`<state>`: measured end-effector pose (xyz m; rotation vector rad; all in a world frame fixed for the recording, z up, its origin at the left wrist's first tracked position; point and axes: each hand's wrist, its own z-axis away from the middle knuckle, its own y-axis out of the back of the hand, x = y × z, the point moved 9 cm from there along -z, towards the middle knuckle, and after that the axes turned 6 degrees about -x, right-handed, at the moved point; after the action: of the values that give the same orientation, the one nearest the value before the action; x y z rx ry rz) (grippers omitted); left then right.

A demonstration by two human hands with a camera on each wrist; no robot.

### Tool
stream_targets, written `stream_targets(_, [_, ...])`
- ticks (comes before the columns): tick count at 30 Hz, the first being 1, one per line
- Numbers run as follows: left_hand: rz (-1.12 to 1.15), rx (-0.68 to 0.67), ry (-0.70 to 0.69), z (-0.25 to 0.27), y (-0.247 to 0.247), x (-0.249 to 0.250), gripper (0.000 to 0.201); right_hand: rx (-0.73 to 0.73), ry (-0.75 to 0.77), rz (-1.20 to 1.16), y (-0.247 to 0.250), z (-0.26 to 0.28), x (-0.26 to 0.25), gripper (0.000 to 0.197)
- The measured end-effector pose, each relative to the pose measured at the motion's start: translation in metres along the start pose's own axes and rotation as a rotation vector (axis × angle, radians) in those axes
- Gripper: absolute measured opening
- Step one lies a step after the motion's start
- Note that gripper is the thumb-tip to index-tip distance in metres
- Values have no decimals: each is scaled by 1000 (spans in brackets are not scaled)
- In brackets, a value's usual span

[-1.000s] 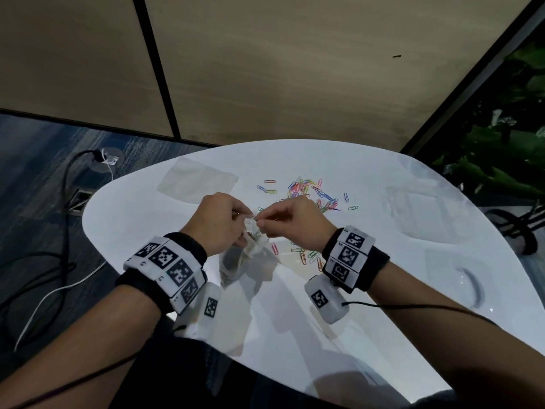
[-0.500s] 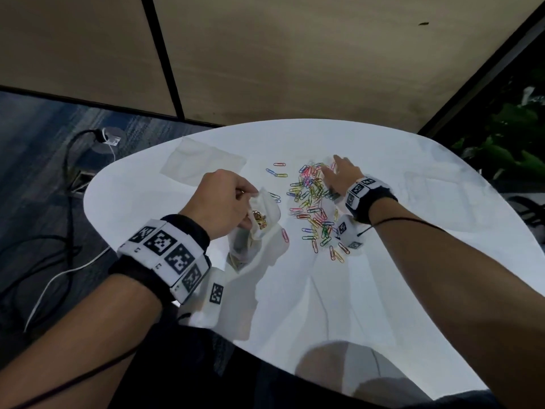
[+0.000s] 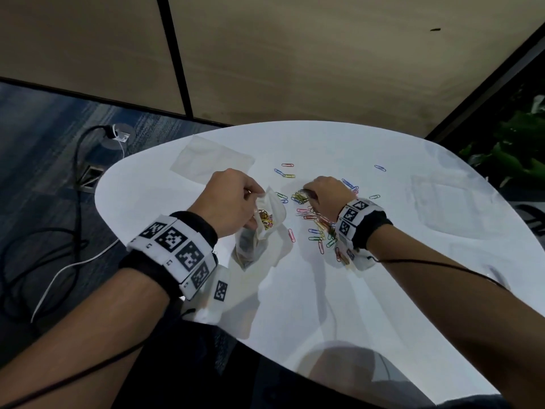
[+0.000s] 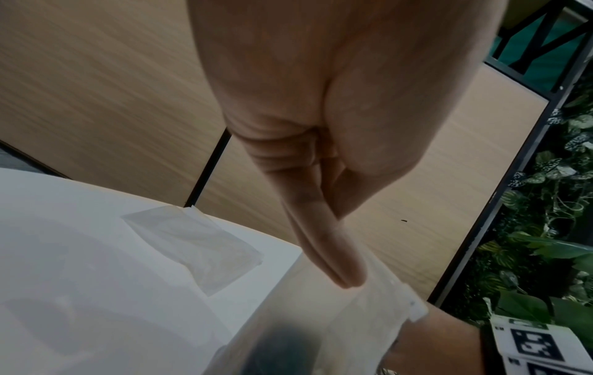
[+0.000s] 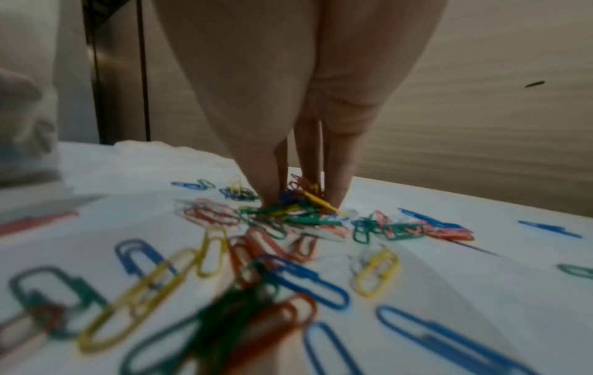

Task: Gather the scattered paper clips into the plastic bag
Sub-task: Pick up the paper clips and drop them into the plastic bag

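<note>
White round table (image 3: 339, 305) before tan wall panels. Left hand (image 3: 233, 205) pinching plastic bag (image 3: 269, 215) at its rim, some clips inside. Right hand (image 3: 326, 193) fingertips closed around a bunch of coloured paper clips (image 3: 317, 228) scattered beside the bag.

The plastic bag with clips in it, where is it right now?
In the head view, the plastic bag is held up in the left hand, just left of the loose paper clips.
</note>
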<state>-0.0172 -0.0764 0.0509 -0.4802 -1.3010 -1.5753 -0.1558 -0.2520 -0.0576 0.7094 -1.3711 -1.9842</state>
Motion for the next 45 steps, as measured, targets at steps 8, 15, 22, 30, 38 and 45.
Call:
stream_targets(8, [-41, -17, -22, 0, -4, 8, 23, 187, -398, -573, 24, 19, 72, 13])
stream_targets(15, [-85, -20, -18, 0, -13, 17, 24, -13, -219, -1748, 29, 56, 20, 19])
stream_targets(22, [-52, -21, -12, -3, -21, 21, 21, -137, 15, -1321, 50, 78, -62, 19])
stream_targets(30, [-23, 11, -17, -11, -17, 14, 22, 99, -61, -1142, 78, 59, 4, 15])
stream_targets(38, [-3, -5, -20, -9, -13, 12, 24, -82, -504, -219, 19, 19, 160, 57])
stream_targets(45, [-33, 2, -12, -10, -8, 7, 23, -63, -359, -232, 7, 6, 92, 41])
